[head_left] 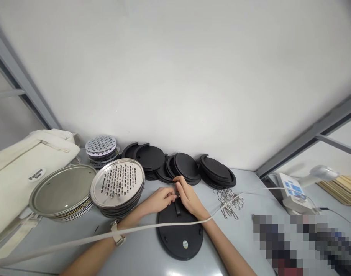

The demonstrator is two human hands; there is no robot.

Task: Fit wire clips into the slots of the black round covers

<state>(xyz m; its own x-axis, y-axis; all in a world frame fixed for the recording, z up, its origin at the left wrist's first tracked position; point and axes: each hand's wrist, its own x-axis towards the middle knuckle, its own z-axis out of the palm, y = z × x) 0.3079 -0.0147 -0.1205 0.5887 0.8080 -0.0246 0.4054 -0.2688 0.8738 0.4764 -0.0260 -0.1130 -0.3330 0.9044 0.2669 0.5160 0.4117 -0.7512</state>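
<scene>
In the head view a round black disc [181,239] lies on the table in front of me, with a small round sticker on its near part. A short black strap [177,207] runs from the disc up to my fingers. My left hand [161,199], a light watch on its wrist, pinches at the far edge of the disc. Against it, my right hand [188,197] is closed with bent fingers. Whatever small piece sits between the fingertips is mostly hidden. Several metal snap hooks [228,202] lie in a loose pile to the right.
Stacked black discs [187,166] line the wall. To the left stand perforated metal plates [119,183], smooth round plates [63,189], smaller perforated discs [100,145] and a cream bag [23,172]. A white cord [146,227] crosses in front of my forearms. A white device [292,191] stands right.
</scene>
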